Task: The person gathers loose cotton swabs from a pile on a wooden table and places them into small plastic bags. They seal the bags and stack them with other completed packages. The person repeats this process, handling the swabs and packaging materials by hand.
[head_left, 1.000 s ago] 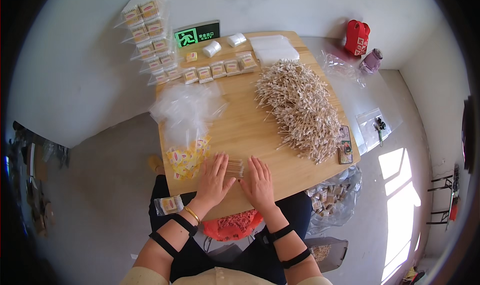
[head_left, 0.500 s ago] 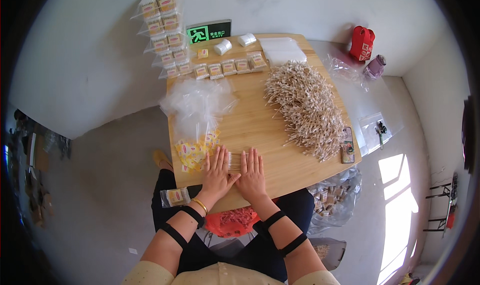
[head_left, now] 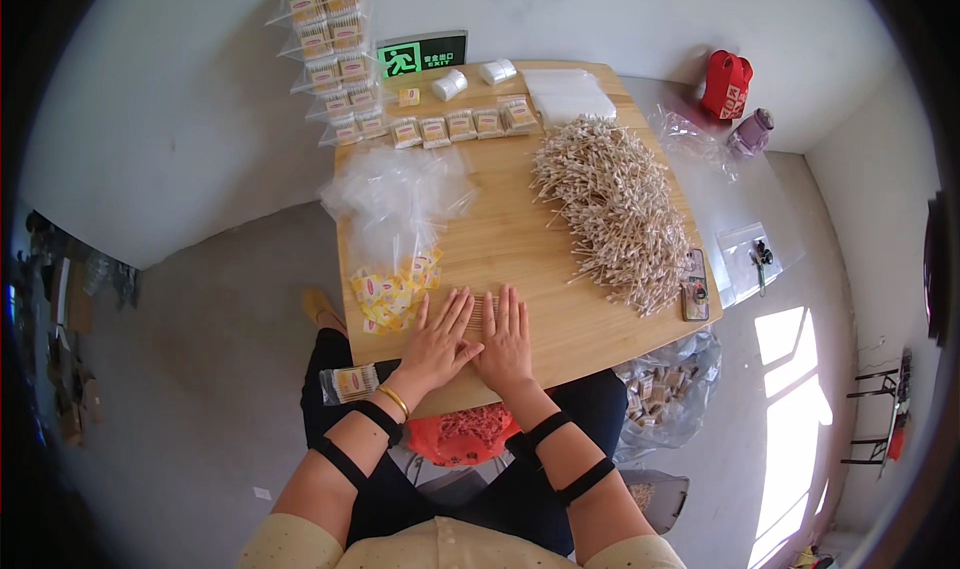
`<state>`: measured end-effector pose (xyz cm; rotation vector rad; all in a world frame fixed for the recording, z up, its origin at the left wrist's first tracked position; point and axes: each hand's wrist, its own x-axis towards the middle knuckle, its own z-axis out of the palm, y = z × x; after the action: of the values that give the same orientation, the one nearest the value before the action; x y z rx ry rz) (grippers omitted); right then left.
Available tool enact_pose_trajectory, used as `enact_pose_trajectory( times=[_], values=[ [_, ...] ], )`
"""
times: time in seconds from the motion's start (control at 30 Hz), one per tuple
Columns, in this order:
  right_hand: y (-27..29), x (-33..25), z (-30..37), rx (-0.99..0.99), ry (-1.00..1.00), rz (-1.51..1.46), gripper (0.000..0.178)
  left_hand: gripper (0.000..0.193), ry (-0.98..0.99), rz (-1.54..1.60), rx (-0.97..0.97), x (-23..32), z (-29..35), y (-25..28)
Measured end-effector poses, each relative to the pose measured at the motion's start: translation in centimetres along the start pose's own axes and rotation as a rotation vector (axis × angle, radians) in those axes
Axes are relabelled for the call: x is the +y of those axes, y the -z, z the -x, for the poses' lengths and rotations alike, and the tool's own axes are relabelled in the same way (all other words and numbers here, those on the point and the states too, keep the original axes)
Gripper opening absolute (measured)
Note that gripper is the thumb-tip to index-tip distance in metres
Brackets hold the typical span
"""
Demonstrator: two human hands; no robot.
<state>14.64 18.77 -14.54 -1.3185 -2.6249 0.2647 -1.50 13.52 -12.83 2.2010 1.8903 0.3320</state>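
Observation:
A row of cotton swabs lies side by side near the front of the wooden table, partly covered by my fingers. My left hand rests flat over its left end, fingers stretched out. From the other side my right hand lies flat on the right end, fingers straight. The thumbs nearly meet below the row. Beside my left hand spreads a heap of small yellow-and-white printed cards. Beyond the cards is a pile of clear plastic bags. A big heap of loose cotton swabs covers the table's right side.
Filled swab packets line the table's far side, near a tall stack of packets. White rolls and flat plastic sheets lie at the back. A phone sits at the right edge. One packet lies by my left wrist.
My hands have drawn slightly closer together, and less of the swab row shows between them. Both stay flat on the table. The whole view has shifted a little.

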Motion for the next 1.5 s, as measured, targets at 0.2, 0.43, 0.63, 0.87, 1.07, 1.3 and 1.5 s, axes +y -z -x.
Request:
enact_pose_trajectory(
  times=[0.2,0.43,0.63,0.87,1.07,1.3,1.5],
  values=[
    [0.3,-0.2,-0.1,-0.020,-0.004,-0.011,0.091,0.084,-0.034,-0.077,0.018,-0.8,0.3,0.0],
    [0.5,-0.2,-0.1,-0.006,-0.021,-0.039,0.093,0.083,-0.049,-0.032,-0.016,-1.1,0.2,0.1],
    [0.3,-0.4,0.0,0.011,-0.028,-0.035,0.092,0.074,0.042,0.079,0.137,-1.2,1.4,1.0],
    [0.2,-0.4,-0.1,0.040,-0.036,-0.052,0.092,0.057,0.125,0.135,0.156,-0.2,4.3,0.8],
    [0.3,-0.4,-0.1,0.040,-0.034,-0.069,0.092,0.056,0.140,0.161,0.188,0.4,4.4,0.1],
    [0.3,-0.4,-0.2,0.043,-0.033,-0.074,0.093,0.057,0.142,0.143,0.177,0.5,4.4,-0.3],
    [0.3,-0.4,-0.2,0.040,-0.034,-0.079,0.093,0.056,0.176,0.170,0.192,0.8,3.7,0.2]
  ],
)
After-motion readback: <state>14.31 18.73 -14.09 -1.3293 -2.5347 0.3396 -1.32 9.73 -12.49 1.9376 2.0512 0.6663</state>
